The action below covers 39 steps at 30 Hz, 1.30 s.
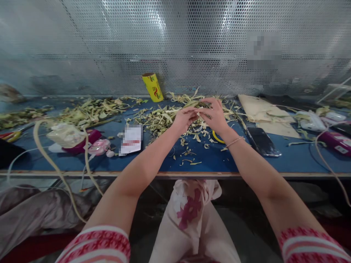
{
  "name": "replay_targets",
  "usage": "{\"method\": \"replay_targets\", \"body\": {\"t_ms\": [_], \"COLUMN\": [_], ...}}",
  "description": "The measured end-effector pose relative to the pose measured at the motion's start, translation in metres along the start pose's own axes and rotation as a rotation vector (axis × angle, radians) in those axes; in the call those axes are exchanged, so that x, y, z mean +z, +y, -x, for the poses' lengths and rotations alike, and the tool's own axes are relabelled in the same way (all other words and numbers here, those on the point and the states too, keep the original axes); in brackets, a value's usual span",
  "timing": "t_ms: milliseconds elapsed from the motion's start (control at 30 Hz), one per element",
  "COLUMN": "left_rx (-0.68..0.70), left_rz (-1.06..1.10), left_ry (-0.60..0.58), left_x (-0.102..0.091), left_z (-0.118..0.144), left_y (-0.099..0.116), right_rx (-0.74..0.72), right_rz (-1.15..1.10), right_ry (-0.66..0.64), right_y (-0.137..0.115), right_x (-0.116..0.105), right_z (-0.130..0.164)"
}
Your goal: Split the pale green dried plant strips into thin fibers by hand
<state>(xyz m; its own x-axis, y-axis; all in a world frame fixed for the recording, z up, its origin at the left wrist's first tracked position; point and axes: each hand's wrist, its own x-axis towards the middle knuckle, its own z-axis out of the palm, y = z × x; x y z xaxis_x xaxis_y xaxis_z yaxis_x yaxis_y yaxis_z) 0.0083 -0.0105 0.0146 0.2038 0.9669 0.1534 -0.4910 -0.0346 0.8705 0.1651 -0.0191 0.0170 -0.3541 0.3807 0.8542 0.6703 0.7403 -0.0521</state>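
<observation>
Pale strip [195, 105] pinched, seemingly, between both hands [201, 118].

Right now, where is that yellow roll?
In the head view, the yellow roll stands tilted at the table's back edge against the perforated metal wall, left of both hands, behind the leaf scraps.
</observation>
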Motion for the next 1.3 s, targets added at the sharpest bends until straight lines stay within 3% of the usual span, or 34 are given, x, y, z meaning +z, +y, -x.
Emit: {"method": "replay_targets", "body": {"t_ms": [133,267,433,567,733,833,933,1067,1167,1300], "left_rx": [0.072,0.228,0.276,0.288,0.272,0.234,0.163,0.059,0.033,0.089], "left_rz": [-0.1,-0.332,-0.472,-0.54,-0.505,-0.444,-0.352,-0.246,-0.285,-0.425], "left_ry": [-0.072,-0.135,-0.122,-0.095,-0.076,-0.107,-0.12,-0.039,-0.011,-0.056], "left_x": [-0.001,-0.004,-0.004,-0.004,-0.009,-0.009,-0.005,0.001,0.0,-0.003], "left_z": [-0.002,-0.007,-0.008,-0.005,-0.007,-0.007,-0.005,-0.002,-0.003,-0.006], "left_y": [-0.005,-0.009,-0.009,-0.008,-0.01,-0.012,-0.013,-0.012,-0.013,-0.015], "right_rx": [0.077,0.213,0.366,0.622,1.004,1.148,1.118,0.882,0.733,0.654], "right_rz": [-0.029,-0.152,-0.253,-0.475,-0.656,-0.855,-0.945,-0.766,-0.668,-0.574], "right_ry": [0.031,0.028,0.062,0.058,-0.058,-0.135,-0.087,0.059,0.096,0.072], "right_y": [0.003,0.008,0.005,0.007,0.013,0.009,0.005,0.004,0.004,-0.002], "right_x": [0.003,0.009,0.012,0.015,0.02,0.021,0.021,0.019,0.015,0.011], "right_z": [-0.002,-0.001,-0.001,-0.001,-0.001,-0.001,-0.003,-0.002,-0.003,-0.004]}}
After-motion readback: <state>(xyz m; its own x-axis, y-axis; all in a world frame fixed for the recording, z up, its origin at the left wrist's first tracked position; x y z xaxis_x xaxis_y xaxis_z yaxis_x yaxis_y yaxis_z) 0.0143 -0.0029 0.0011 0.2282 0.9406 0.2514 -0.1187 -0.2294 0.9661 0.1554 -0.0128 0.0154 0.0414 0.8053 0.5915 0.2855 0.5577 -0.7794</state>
